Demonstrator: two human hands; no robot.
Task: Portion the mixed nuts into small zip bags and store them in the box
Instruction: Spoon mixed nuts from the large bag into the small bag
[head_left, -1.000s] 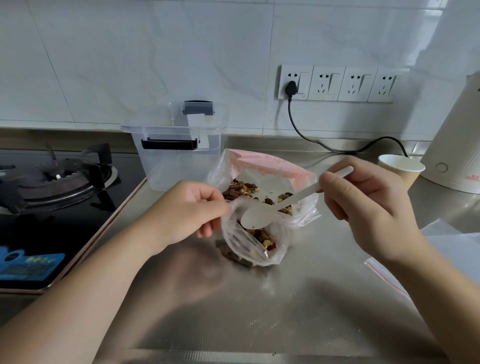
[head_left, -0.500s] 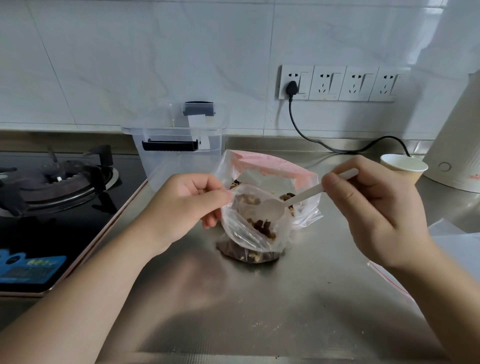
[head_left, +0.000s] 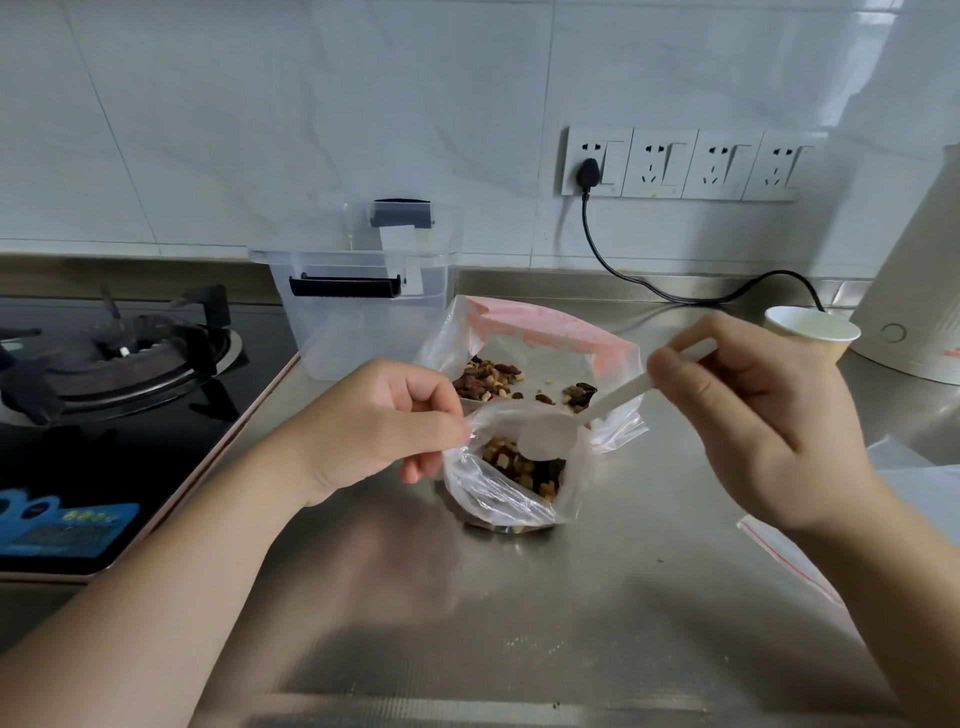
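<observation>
- Steel table carried the small zip bag, partly filled with mixed nuts.
- Left hand pinched the bag's rim, fingers curled.
- Right hand gripped the white spoon, bowl inside the bag's mouth.
- Large nut bag lay just behind; the clear box stood behind it, to the left.

A small clear zip bag, mouth open and partly filled with mixed nuts, stands mid-counter. Touching behind it, a larger pink-topped bag gapes. The clear box stands at the counter's back edge.
</observation>
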